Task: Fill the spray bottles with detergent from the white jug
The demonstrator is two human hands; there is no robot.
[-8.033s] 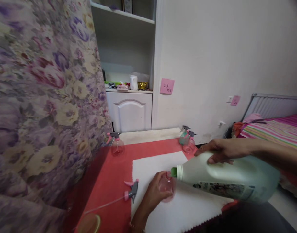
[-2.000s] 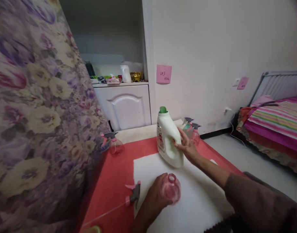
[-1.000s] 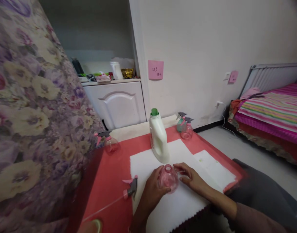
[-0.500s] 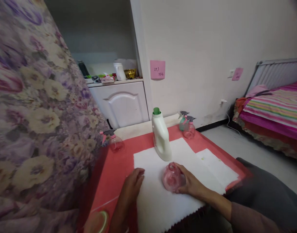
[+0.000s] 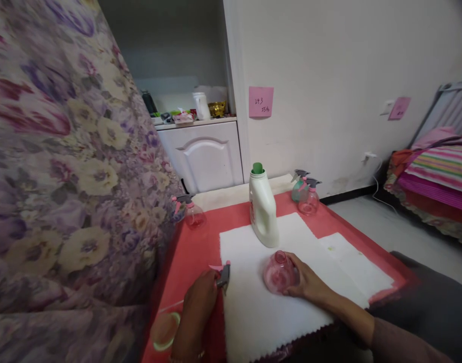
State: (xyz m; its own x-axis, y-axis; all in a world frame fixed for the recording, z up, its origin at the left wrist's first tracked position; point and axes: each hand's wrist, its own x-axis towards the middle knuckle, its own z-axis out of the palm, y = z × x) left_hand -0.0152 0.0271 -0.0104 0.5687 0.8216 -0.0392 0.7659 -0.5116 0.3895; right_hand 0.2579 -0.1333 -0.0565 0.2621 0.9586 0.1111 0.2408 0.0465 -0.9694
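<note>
My right hand (image 5: pixel 308 282) is wrapped round the right side of a clear pink spray bottle body (image 5: pixel 279 275), whose neck is uncapped and points up. It is over a white cloth (image 5: pixel 253 322). My left hand (image 5: pixel 202 297) grips a grey and pink spray nozzle head (image 5: pixel 223 275) at the cloth's left edge, apart from the bottle. Just behind the bottle stands a white detergent jug (image 5: pixel 264 209) with something green (image 5: pixel 257 168) in its mouth.
On the red tabletop (image 5: pixel 170 272), spray bottles stand at the back left (image 5: pixel 195 217) and back right (image 5: pixel 309 201). A white sheet (image 5: pixel 355 262) lies at right. A round, pale-rimmed item (image 5: pixel 166 330) is at front left. A floral curtain (image 5: pixel 83 201) hangs along the left.
The spray nozzle head now shows in my left hand, where none was visible before. My right hand still holds the bottle. The whole view has shifted, so things appear further right.
</note>
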